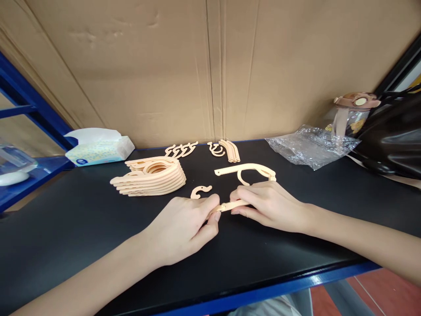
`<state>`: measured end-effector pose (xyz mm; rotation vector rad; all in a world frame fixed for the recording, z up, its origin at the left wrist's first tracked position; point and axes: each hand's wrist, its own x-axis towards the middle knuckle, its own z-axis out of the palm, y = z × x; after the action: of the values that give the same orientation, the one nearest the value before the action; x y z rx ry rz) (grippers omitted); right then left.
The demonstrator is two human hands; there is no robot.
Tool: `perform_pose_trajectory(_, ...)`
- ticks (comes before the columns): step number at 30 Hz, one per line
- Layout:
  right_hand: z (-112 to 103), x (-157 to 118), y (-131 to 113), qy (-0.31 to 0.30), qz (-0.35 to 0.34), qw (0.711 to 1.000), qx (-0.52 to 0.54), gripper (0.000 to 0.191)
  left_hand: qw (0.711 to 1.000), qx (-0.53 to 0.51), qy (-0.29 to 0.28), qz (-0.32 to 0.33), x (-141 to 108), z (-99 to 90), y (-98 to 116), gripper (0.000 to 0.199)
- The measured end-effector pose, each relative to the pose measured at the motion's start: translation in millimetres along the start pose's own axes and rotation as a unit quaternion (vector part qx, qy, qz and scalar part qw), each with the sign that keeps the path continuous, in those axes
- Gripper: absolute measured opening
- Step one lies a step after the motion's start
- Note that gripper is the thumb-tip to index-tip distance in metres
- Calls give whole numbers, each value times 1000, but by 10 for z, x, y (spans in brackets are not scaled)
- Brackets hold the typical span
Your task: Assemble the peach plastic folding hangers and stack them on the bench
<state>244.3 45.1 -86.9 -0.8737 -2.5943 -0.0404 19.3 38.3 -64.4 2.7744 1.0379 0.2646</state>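
Between my two hands is a cream plastic piece point(234, 205), held just above the black table near its middle. My left hand point(187, 226) pinches its left end between thumb and fingers. The right part of it is gripped by my right hand point(271, 205), whose fingers cover that end. Behind my right hand lies a long curved cream part point(250, 167) with a smaller curved arm below it. A loose cream hook point(201, 190) rests just beyond my left hand. A stack of folded cream hangers point(151, 177) stands to the left.
Several hooks point(180, 149) lie at the back of the black table point(230, 263), with more hooks point(216, 149) and curved bars point(229, 151) beside them. A tissue pack point(100, 147) sits back left. Crumpled clear plastic point(311, 147), a bottle point(355, 114) and a black bag point(394, 136) are at right.
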Motion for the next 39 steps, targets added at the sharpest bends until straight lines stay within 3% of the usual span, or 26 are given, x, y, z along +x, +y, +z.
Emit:
perform_pose_trajectory(12,-10,8,-26,9,-15,1000,1,19,998,49,-27,-39,36,35,-39,38)
perform_pose_trajectory(31,7,-10,-54,20,-47,998,-25,23,992,78,-89,-43,46,52,-2,36)
perform_pose_trajectory(39,5,-1,-52,31,-54,998,-2,23,989,123,-77,-28,34,48,-9,37)
